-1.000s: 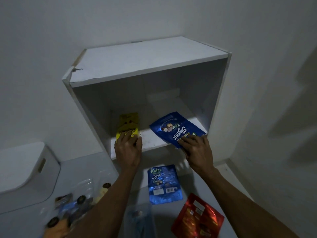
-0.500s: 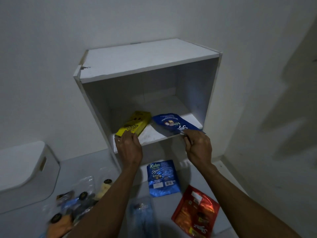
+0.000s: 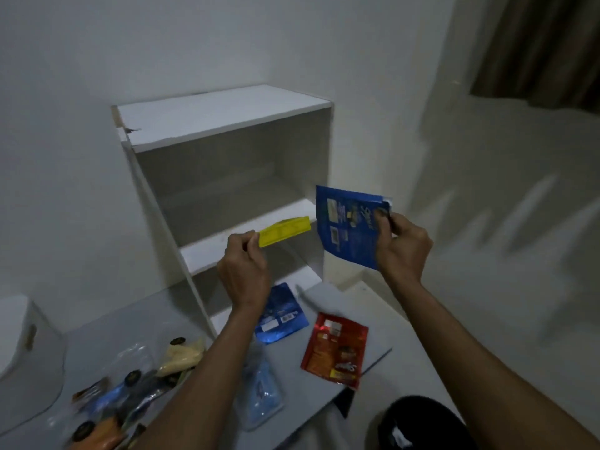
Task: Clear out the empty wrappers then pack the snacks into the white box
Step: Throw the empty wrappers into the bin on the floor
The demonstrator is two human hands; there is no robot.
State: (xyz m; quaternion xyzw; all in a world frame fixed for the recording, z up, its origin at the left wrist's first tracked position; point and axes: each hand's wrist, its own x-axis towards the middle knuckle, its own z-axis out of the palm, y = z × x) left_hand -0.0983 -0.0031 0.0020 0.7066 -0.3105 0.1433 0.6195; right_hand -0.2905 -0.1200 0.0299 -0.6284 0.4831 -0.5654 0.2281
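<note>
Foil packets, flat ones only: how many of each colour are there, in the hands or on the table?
Blue: 2, one in the right hand, one on the table.
Yellow: 1, in the left hand.
Red: 1, on the table.
Total: 4

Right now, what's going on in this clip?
A person is pulling two flat packets off a white shelf unit. The left hand pinches a yellow packet by its end; the right hand grips a blue packet. Both are held in the air in front of the shelf. On the table below lie another blue pouch, a red pouch and bagged snacks.
</note>
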